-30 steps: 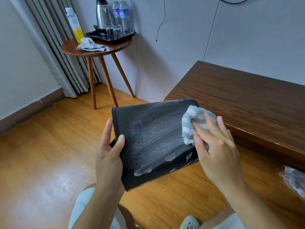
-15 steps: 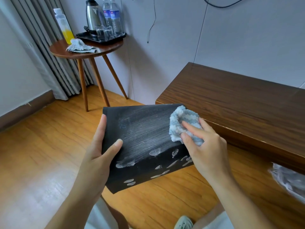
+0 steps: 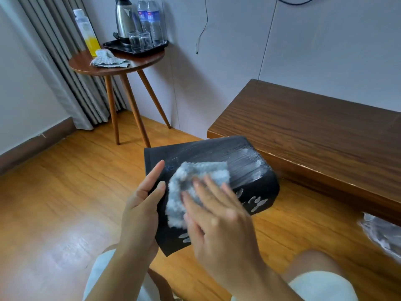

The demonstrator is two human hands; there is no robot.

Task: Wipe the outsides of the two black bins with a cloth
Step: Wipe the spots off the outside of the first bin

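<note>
Wiping: the right hand (image 3: 219, 216) presses a fluffy grey cloth (image 3: 193, 187) flat against the upper face of a black bin (image 3: 243, 170), fingers spread and fairly straight on top of the cloth.
Left hand (image 3: 141, 209): grips the bin's near left edge, thumb on the upper face and palm along the side, holding the bin in the air in front of the person.
Bin position: between both hands, tilted, its far right corner just beside the front edge of the wooden bench (image 3: 314, 131), though touching or not is hard to tell.
Surface: wet streaks run across the face beyond the right hand; pale paw-print marks show on the lower side.
Second bin: not clearly in view; a crinkled plastic thing (image 3: 382, 231) lies well to the right of the right hand, too blurred to name.
Risk, slip: the wet face could let the left thumb slide, and a hard stroke might twist the bin out of that one-sided hold.
Risk, knock: a long stroke away from the hands could push the far corner into the bench.
Risk, missed areas: the underside and hidden sides look likely to be skipped unless the bin is turned.
</note>
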